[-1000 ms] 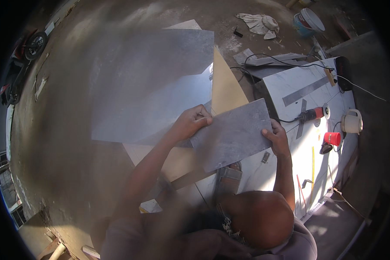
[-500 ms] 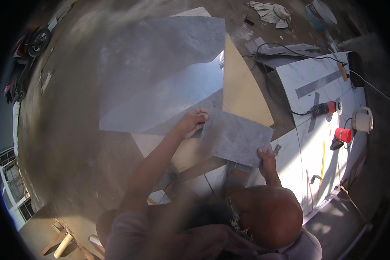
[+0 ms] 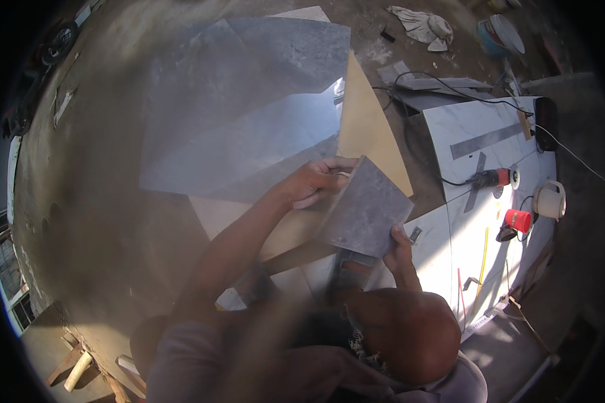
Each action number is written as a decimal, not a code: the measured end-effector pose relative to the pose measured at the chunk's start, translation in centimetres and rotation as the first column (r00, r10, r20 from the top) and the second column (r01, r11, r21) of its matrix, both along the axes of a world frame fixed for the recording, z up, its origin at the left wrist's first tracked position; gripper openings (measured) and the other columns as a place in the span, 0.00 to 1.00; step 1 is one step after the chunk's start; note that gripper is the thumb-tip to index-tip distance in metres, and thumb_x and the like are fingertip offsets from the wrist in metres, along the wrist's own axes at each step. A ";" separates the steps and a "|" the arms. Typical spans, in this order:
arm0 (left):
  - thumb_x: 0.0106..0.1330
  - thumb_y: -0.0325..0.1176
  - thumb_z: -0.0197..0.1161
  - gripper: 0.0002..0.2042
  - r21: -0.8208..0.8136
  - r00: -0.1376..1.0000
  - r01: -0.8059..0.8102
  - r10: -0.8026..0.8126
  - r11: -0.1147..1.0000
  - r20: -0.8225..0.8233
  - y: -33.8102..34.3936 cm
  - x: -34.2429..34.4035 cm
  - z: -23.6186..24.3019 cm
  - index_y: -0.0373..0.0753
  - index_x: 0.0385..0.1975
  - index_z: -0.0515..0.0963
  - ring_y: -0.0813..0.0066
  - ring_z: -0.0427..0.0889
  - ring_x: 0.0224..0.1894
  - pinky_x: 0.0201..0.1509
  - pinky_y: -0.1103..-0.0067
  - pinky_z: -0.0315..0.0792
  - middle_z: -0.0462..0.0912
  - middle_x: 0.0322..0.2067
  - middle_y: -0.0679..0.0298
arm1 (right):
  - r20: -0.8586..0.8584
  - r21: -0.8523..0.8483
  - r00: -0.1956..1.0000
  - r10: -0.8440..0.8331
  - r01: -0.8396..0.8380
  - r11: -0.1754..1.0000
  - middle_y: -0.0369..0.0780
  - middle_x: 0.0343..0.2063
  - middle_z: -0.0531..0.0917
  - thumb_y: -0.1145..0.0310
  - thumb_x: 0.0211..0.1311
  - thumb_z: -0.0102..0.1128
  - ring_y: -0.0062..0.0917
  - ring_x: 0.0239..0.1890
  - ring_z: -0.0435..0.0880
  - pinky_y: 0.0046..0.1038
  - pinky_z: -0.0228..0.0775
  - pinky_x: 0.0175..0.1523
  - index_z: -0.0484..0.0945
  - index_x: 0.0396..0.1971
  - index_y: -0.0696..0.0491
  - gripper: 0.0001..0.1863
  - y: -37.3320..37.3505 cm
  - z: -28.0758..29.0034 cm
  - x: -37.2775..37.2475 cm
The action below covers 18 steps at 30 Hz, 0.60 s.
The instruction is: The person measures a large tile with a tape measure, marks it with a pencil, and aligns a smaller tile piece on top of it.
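"Where is the grey tile [image 3: 370,209]?"

"In front of the person: the right hand [image 3: 399,250] is gripping its lower right corner, while the left hand [image 3: 318,182] is pinching its upper left edge."

"Which way is it pointing?"

"It is tilting, one corner pointing away from the body; the angle is hiding which side is longer."

"Any writing?"

"A red cup [image 3: 518,220] on white slabs [image 3: 431,258] is showing pale lettering; beyond the tile, a large grey sheet [image 3: 262,64] is covering a tan board [image 3: 366,127]."
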<state>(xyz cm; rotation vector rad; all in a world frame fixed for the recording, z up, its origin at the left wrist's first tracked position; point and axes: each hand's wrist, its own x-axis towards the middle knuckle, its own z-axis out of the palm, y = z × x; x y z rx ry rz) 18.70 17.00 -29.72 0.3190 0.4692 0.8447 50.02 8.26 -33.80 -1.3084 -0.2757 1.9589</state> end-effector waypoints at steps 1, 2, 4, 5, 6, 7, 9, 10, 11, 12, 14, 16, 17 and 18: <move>0.60 0.25 0.64 0.27 0.005 1.000 0.015 -0.015 1.000 -0.004 0.1 -0.1 0.1 0.32 0.60 0.65 0.76 0.71 0.58 0.64 0.77 0.63 0.73 0.56 0.60 | 0.005 0.005 1.000 -0.014 0.014 1.000 0.45 0.58 0.71 0.60 0.65 0.54 0.36 0.61 0.69 0.41 0.58 0.67 0.58 0.63 0.59 0.31 0.1 -0.1 0.0; 0.59 0.25 0.64 0.28 0.010 0.999 0.031 -0.031 0.999 -0.008 0.2 -0.2 0.1 0.33 0.61 0.65 0.76 0.71 0.58 0.64 0.77 0.63 0.73 0.56 0.60 | 0.006 0.008 1.000 -0.008 0.008 1.000 0.45 0.58 0.71 0.60 0.65 0.54 0.36 0.61 0.69 0.41 0.58 0.67 0.58 0.63 0.59 0.31 0.3 -0.2 0.2; 0.59 0.24 0.65 0.30 0.046 1.000 0.026 -0.025 0.999 -0.018 0.2 -0.4 0.5 0.33 0.62 0.63 0.76 0.70 0.58 0.64 0.77 0.62 0.72 0.56 0.61 | -0.011 0.062 1.000 0.027 -0.026 0.998 0.45 0.58 0.71 0.60 0.65 0.53 0.37 0.60 0.70 0.41 0.58 0.66 0.58 0.63 0.59 0.31 0.6 -0.3 0.7; 0.58 0.24 0.65 0.31 0.082 0.999 0.024 -0.021 0.996 -0.031 0.2 -0.4 0.6 0.34 0.63 0.62 0.75 0.70 0.58 0.64 0.77 0.62 0.72 0.56 0.62 | -0.010 0.063 1.000 0.029 -0.028 0.998 0.45 0.58 0.71 0.60 0.65 0.53 0.37 0.60 0.70 0.41 0.58 0.66 0.58 0.63 0.59 0.31 0.8 -0.5 0.9; 0.58 0.24 0.65 0.31 0.079 0.999 0.021 -0.018 0.997 -0.027 0.1 -0.4 1.0 0.34 0.63 0.62 0.75 0.70 0.58 0.64 0.77 0.62 0.72 0.56 0.62 | -0.022 0.050 0.998 0.052 -0.051 0.997 0.45 0.58 0.71 0.59 0.65 0.53 0.37 0.60 0.70 0.41 0.59 0.66 0.59 0.63 0.58 0.30 1.0 -0.5 1.0; 0.57 0.24 0.65 0.34 0.095 0.999 0.027 -0.023 0.995 -0.046 0.1 -0.5 1.4 0.35 0.65 0.60 0.74 0.69 0.58 0.65 0.76 0.61 0.71 0.56 0.62 | -0.035 0.037 0.996 0.076 -0.075 0.997 0.46 0.57 0.71 0.59 0.66 0.53 0.38 0.60 0.70 0.42 0.59 0.66 0.59 0.63 0.58 0.30 1.0 -0.5 1.1; 0.56 0.23 0.66 0.36 0.110 0.998 0.028 -0.022 0.994 -0.059 0.2 -0.5 2.5 0.36 0.66 0.58 0.73 0.69 0.58 0.65 0.76 0.61 0.70 0.56 0.61 | -0.060 -0.031 0.994 0.088 -0.090 0.995 0.46 0.57 0.71 0.58 0.66 0.52 0.38 0.60 0.70 0.43 0.59 0.66 0.58 0.63 0.57 0.30 0.9 -0.8 1.1; 0.55 0.24 0.67 0.38 0.153 0.996 0.052 -0.041 0.987 -0.076 0.5 -0.3 3.1 0.36 0.67 0.56 0.71 0.68 0.59 0.65 0.75 0.60 0.69 0.56 0.61 | -0.087 -0.095 0.992 0.094 -0.103 0.990 0.47 0.57 0.72 0.58 0.66 0.52 0.39 0.60 0.71 0.43 0.59 0.66 0.58 0.63 0.57 0.30 0.9 -0.9 1.1; 0.54 0.26 0.68 0.41 0.194 0.994 0.077 -0.059 0.978 -0.093 0.6 0.0 3.4 0.36 0.68 0.53 0.69 0.68 0.59 0.66 0.74 0.59 0.68 0.56 0.60 | -0.082 -0.095 0.992 0.099 -0.107 0.990 0.47 0.57 0.72 0.58 0.66 0.52 0.39 0.60 0.71 0.43 0.59 0.66 0.58 0.63 0.57 0.30 0.7 -0.9 1.0; 0.54 0.26 0.68 0.41 0.196 0.994 0.068 -0.050 0.978 -0.094 0.6 0.0 3.5 0.36 0.68 0.53 0.69 0.68 0.59 0.66 0.74 0.59 0.68 0.56 0.60 | -0.104 -0.163 0.992 0.066 -0.083 0.983 0.47 0.55 0.73 0.58 0.67 0.50 0.39 0.59 0.72 0.44 0.59 0.66 0.60 0.61 0.56 0.28 0.7 -0.6 0.1; 0.52 0.29 0.70 0.40 0.219 0.991 0.020 0.009 0.976 -0.132 0.6 0.2 3.8 0.36 0.66 0.56 0.67 0.68 0.58 0.67 0.72 0.58 0.68 0.54 0.60 | -0.119 -0.227 0.992 0.039 -0.065 0.972 0.46 0.53 0.74 0.57 0.67 0.49 0.39 0.57 0.73 0.45 0.59 0.66 0.63 0.59 0.56 0.26 0.6 0.0 -1.3; 0.52 0.30 0.71 0.38 0.215 0.990 -0.007 0.038 0.977 -0.140 0.7 0.5 4.5 0.37 0.63 0.58 0.69 0.68 0.57 0.64 0.73 0.61 0.68 0.54 0.61 | -0.180 -0.274 0.979 0.098 -0.145 0.951 0.44 0.50 0.76 0.55 0.68 0.46 0.35 0.47 0.80 0.47 0.61 0.65 0.70 0.52 0.54 0.21 0.4 0.3 -2.2; 0.53 0.31 0.71 0.36 0.208 0.987 -0.027 0.059 0.978 -0.152 0.7 0.6 4.9 0.37 0.61 0.59 0.71 0.67 0.56 0.62 0.74 0.64 0.68 0.54 0.62 | -0.177 -0.271 0.979 0.103 -0.149 0.951 0.44 0.50 0.76 0.55 0.68 0.46 0.35 0.47 0.80 0.47 0.61 0.65 0.70 0.52 0.54 0.21 0.3 0.3 -2.3; 0.53 0.31 0.71 0.36 0.215 0.988 -0.028 0.059 0.976 -0.140 0.9 1.0 5.2 0.37 0.61 0.59 0.71 0.67 0.56 0.62 0.74 0.64 0.68 0.54 0.62 | -0.351 -0.302 0.928 0.124 -0.238 0.923 0.44 0.48 0.76 0.54 0.68 0.46 0.32 0.39 0.81 0.47 0.62 0.64 0.71 0.49 0.54 0.20 0.3 0.5 -2.2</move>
